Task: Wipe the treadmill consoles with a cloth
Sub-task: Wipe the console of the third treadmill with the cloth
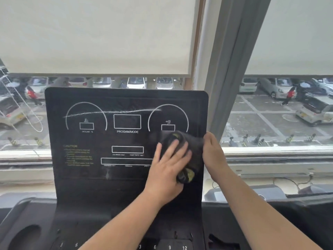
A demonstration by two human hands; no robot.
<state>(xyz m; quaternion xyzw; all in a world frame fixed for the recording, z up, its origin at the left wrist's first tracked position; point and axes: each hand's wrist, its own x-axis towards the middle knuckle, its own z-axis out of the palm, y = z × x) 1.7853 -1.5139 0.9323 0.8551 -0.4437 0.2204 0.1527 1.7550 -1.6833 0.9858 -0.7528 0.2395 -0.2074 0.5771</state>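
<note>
1. Treadmill console is seen upright in the middle of the scene, in front of a window with a half-lowered roller blind. Its black face is turned toward the near side, so every part of it can be reached by an outstretched arm.
2. Both forearms are stretched away from the near edge. The left one is angled up from near centre to the lower right of the panel, and the right one is brought in from the near right.
3. The right hand is clamped on the right edge of the treadmill console. The thumb is laid along the front, and the fingers are hidden behind the edge. This grip is judged to be a brace, so that the panel is held steady against the wiping pressure.
4. The left hand is laid flat, with its fingers straight and slightly spread on top of the cloth. In this way a broad patch of fabric is pressed against the surface.
5. The cloth, dark with yellowish patches, is bunched against the lower right of the panel, just below the right dial marking. It is held between the two hands and appears to reach the right one.
6. A pale streak is left across the upper face, from the left dial to the right one. That area is judged not yet wiped.
</note>
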